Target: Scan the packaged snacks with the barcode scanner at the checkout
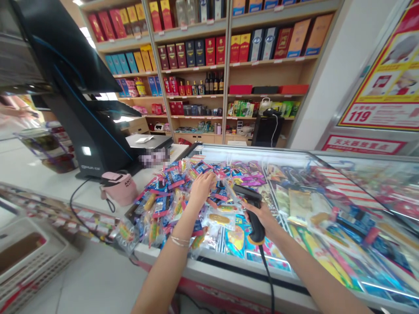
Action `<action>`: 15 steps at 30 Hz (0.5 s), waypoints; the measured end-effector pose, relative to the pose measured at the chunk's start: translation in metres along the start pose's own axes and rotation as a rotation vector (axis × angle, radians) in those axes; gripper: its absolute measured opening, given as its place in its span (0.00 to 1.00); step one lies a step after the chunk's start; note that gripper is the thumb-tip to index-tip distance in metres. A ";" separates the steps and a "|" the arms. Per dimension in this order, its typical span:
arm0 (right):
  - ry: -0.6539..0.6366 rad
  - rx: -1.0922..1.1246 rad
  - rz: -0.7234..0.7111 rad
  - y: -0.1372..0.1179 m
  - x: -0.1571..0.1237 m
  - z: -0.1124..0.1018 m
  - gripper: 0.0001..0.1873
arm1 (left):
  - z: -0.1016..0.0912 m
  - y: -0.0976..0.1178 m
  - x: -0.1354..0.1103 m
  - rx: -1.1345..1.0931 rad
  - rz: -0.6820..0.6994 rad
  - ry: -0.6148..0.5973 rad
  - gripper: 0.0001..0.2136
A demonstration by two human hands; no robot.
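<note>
A heap of small plastic-wrapped snack packets lies on the glass-topped freezer chest, at its near left corner. My left hand rests on top of that heap with its fingers among the packets, though I cannot tell whether it grips one. My right hand is wrapped around the grip of a black handheld barcode scanner. The scanner has an orange collar, and its black cord hangs down past the freezer's front edge.
A black checkout terminal stands on the white counter, with a pink bag beside it. Shelves of boxed liquor fill the back. A white plastic basket sits low at left. A blurred person's arm shows at far left.
</note>
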State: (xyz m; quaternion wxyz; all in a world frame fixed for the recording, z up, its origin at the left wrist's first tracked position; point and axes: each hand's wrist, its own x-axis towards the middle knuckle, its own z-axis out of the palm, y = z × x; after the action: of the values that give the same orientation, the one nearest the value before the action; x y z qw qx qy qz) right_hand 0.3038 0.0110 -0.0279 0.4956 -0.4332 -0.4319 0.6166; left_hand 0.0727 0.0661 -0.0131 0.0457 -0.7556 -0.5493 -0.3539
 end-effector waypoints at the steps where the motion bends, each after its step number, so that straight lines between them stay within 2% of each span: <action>1: -0.003 -0.006 -0.004 -0.002 -0.002 0.001 0.20 | -0.002 0.001 0.000 -0.081 -0.067 0.069 0.12; 5: -0.020 -0.094 -0.060 -0.010 -0.009 0.004 0.18 | -0.007 0.002 0.001 -0.504 -0.328 0.396 0.11; 7: -0.022 -0.191 -0.104 -0.014 -0.012 0.005 0.18 | -0.008 0.003 0.004 -0.774 -0.394 0.488 0.14; 9: -0.019 -0.283 -0.134 -0.016 -0.014 0.006 0.17 | -0.008 0.005 0.006 -1.027 -0.433 0.513 0.17; 11: -0.019 -0.329 -0.156 -0.016 -0.015 0.007 0.16 | -0.008 0.008 0.008 -1.185 -0.456 0.499 0.18; 15: 0.004 -0.331 -0.215 -0.015 -0.016 0.006 0.16 | -0.008 0.013 0.006 -1.209 -0.436 0.449 0.17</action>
State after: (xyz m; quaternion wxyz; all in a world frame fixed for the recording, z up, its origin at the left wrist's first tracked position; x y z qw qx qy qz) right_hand 0.3037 -0.0030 -0.0099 0.4815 -0.4612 -0.5702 0.4799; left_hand 0.0814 0.0625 0.0006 -0.3440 -0.4287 -0.3719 -0.7480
